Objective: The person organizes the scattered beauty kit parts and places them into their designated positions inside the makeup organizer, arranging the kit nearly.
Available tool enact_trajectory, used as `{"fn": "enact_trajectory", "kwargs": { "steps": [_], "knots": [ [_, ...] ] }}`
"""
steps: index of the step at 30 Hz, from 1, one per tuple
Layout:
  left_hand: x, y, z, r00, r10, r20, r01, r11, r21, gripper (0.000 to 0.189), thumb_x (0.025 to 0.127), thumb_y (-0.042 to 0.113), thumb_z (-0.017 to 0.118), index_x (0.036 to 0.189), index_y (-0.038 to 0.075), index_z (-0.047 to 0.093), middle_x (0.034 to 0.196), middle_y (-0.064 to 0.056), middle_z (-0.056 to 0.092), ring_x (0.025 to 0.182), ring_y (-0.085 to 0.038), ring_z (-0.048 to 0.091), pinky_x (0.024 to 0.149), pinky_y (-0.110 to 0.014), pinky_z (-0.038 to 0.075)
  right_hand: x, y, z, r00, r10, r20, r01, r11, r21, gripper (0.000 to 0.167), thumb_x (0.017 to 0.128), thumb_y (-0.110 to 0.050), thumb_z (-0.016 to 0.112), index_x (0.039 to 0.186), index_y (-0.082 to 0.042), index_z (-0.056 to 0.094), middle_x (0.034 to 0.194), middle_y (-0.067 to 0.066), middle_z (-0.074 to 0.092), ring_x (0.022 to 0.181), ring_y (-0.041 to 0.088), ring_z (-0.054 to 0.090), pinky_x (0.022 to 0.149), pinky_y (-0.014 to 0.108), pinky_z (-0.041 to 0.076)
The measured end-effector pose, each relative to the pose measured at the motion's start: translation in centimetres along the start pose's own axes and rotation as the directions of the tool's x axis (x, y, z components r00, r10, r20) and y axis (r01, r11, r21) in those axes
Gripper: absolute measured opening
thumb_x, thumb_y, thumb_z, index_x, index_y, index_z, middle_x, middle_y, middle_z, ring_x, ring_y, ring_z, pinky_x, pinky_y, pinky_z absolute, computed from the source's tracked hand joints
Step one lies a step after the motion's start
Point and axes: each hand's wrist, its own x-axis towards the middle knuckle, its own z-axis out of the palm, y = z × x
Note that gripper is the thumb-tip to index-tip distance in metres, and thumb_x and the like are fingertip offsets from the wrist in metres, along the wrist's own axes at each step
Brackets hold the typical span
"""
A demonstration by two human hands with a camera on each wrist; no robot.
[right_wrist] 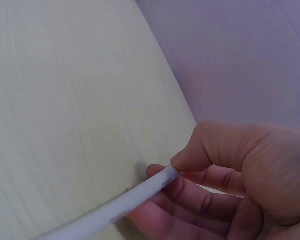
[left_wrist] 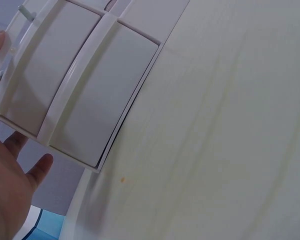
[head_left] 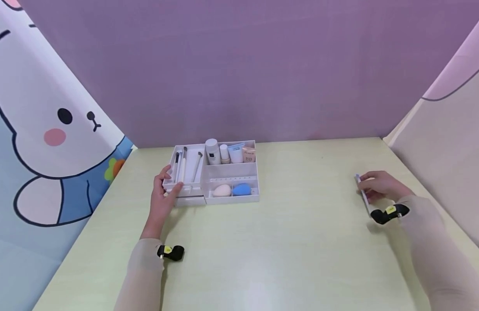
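A white makeup organizer (head_left: pixel 231 172) stands at the back of the table, left of centre. My left hand (head_left: pixel 160 201) grips its front left corner, thumb over the front edge and fingers along the side. Makeup brushes (head_left: pixel 184 164) lie in the left tray, above two drawer fronts (left_wrist: pixel 102 92) that show in the left wrist view. Far to the right, my right hand (head_left: pixel 383 185) pinches one end of a slim white stick (right_wrist: pixel 120 204) between thumb and fingers. Faint print marks the stick; its far end is out of frame in the right wrist view.
In the organizer's back compartment stand a white bottle (head_left: pixel 212 153), a smaller bottle (head_left: pixel 224 154) and two tubes, one blue and white (head_left: pixel 236 153), one pinkish (head_left: pixel 249 154). A pink sponge (head_left: pixel 222 190) and a blue sponge (head_left: pixel 241 189) sit in front. A purple cloth (head_left: pixel 263 73) hangs behind the table.
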Motion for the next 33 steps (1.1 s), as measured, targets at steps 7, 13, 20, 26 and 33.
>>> {"fn": "enact_trajectory", "kwargs": {
  "steps": [7,13,20,26,33],
  "knots": [
    [-0.6,1.3,0.0,1.000,-0.007,0.016,0.007,0.999,0.041,0.034,0.097,0.007,0.060,0.118,-0.003,0.035,0.161,-0.010,0.029,0.131,-0.029,0.035,0.092,-0.023,0.033,0.3,-1.8,2.1,0.997,-0.049,0.059,0.045,0.997,0.069,0.049,0.096,-0.003,0.052,0.134,0.020,0.030,0.083,0.009,0.069,0.066,0.016,0.066,0.063,0.035,0.057],
    [0.5,-1.6,-0.1,1.000,0.016,-0.002,-0.016,1.000,0.004,0.037,0.097,0.006,0.061,0.120,-0.002,0.034,0.159,0.000,0.033,0.133,-0.019,0.034,0.096,-0.023,0.030,0.6,-3.3,3.8,0.991,-0.083,0.105,0.067,0.987,0.144,0.050,0.098,-0.003,0.050,0.139,0.015,0.027,0.086,0.011,0.069,0.071,0.019,0.068,0.065,0.036,0.058],
    [0.6,-2.8,0.0,0.998,0.061,-0.014,-0.061,0.998,0.003,0.038,0.097,0.010,0.063,0.120,-0.001,0.035,0.157,0.003,0.036,0.135,-0.016,0.034,0.097,-0.024,0.029,0.7,-4.9,5.9,0.982,-0.113,0.150,0.084,0.978,0.190,0.053,0.098,-0.001,0.050,0.142,0.013,0.025,0.090,0.014,0.069,0.075,0.023,0.069,0.067,0.037,0.058],
    [0.5,-3.0,0.0,0.998,0.058,-0.016,-0.058,0.998,-0.004,0.037,0.097,0.010,0.062,0.120,-0.001,0.035,0.157,0.004,0.036,0.134,-0.016,0.035,0.097,-0.024,0.029,0.9,-5.8,7.8,0.975,-0.138,0.177,0.102,0.976,0.195,0.056,0.095,0.002,0.051,0.143,0.014,0.025,0.092,0.017,0.069,0.076,0.024,0.069,0.069,0.038,0.058],
    [0.7,-3.0,0.0,0.997,0.075,-0.015,-0.075,0.997,-0.004,0.038,0.096,0.008,0.063,0.118,0.000,0.035,0.158,0.001,0.036,0.135,-0.019,0.034,0.098,-0.024,0.030,1.4,-6.8,9.3,0.969,-0.168,0.182,0.133,0.973,0.189,0.053,0.096,0.002,0.052,0.142,0.013,0.028,0.096,0.017,0.068,0.080,0.025,0.069,0.072,0.039,0.058]
  ]
}}
